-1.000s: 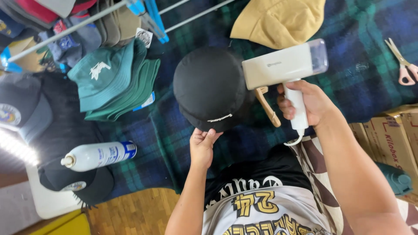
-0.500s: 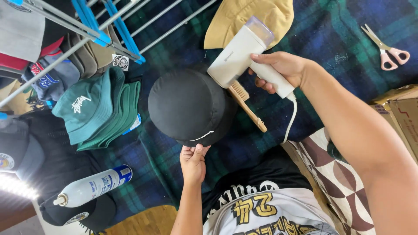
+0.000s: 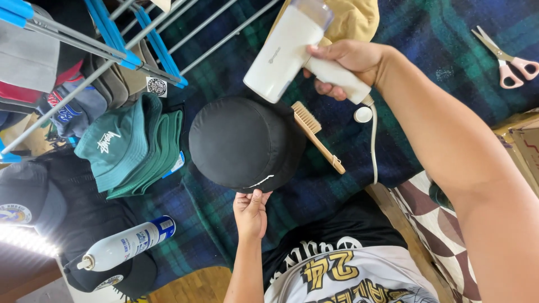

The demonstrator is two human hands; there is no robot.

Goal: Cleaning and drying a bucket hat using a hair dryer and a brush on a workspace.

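Note:
A black bucket hat [image 3: 242, 143] hangs crown-up over the plaid blanket [image 3: 449, 45]. My left hand [image 3: 251, 211] pinches its near brim from below. My right hand [image 3: 348, 66] grips the handle of a white handheld steamer [image 3: 283, 50], whose head points down at the hat's far edge, just above it. The steamer's white cord [image 3: 374, 143] drops from the handle. A wooden brush [image 3: 317, 134] lies on the blanket right beside the hat.
A stack of green bucket hats [image 3: 132, 147] sits left of the black hat. A white spray can [image 3: 126, 245] lies at lower left on dark caps. A tan hat [image 3: 353, 19] and pink-handled scissors [image 3: 508, 59] lie farther off. A blue-and-grey rack [image 3: 120, 39] holds caps at upper left.
My right hand has swung the steamer from sideways to head-down over the hat's far edge. The hat now sits lower and nearer in view, my left hand still on its brim.

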